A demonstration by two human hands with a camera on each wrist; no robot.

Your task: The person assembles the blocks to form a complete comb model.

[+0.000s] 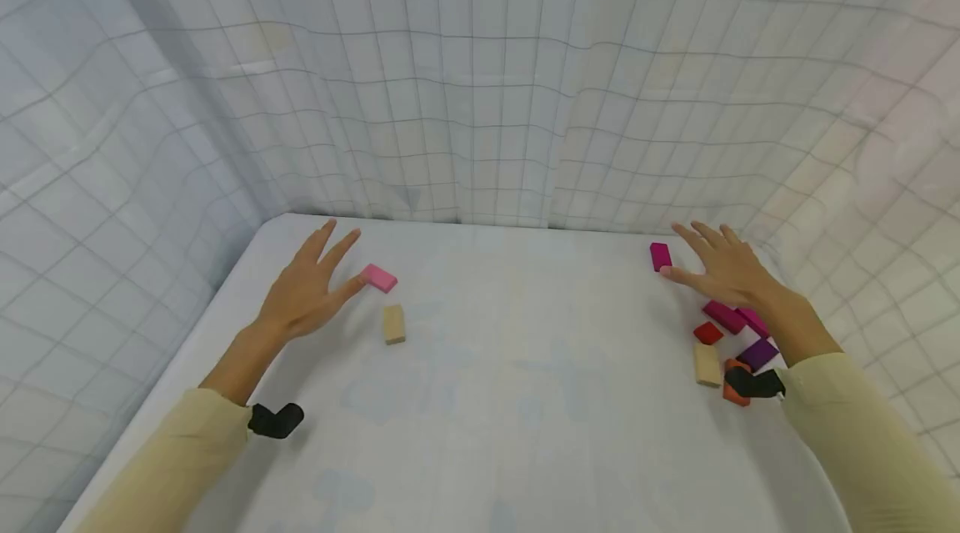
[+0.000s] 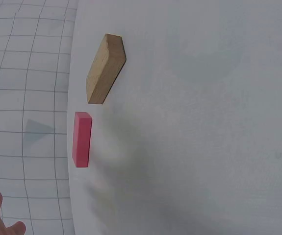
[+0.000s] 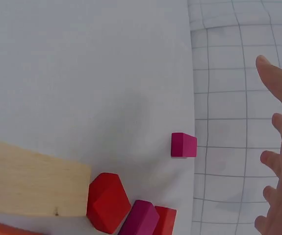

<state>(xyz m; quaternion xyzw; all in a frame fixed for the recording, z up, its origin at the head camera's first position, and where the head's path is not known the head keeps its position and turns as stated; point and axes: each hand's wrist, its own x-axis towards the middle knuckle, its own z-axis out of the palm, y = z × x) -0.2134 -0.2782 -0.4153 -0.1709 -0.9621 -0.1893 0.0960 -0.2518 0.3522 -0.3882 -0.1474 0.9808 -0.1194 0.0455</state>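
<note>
My left hand is held over the left of the white table with spread fingers and nothing in its grip. In the head view its thumb tip overlaps a pink block; a plain wooden block lies nearer me. Fingers also spread, my right hand hovers at the far right and holds nothing. Its thumb points toward a lone magenta block. Below its wrist lies a loose cluster: a red block, magenta blocks, a purple block, a wooden block and a partly hidden orange block.
White curtains with a grid pattern enclose the table at the back and both sides. The table's back edge runs just beyond the fingertips. Black wrist mounts sit at both sleeve cuffs.
</note>
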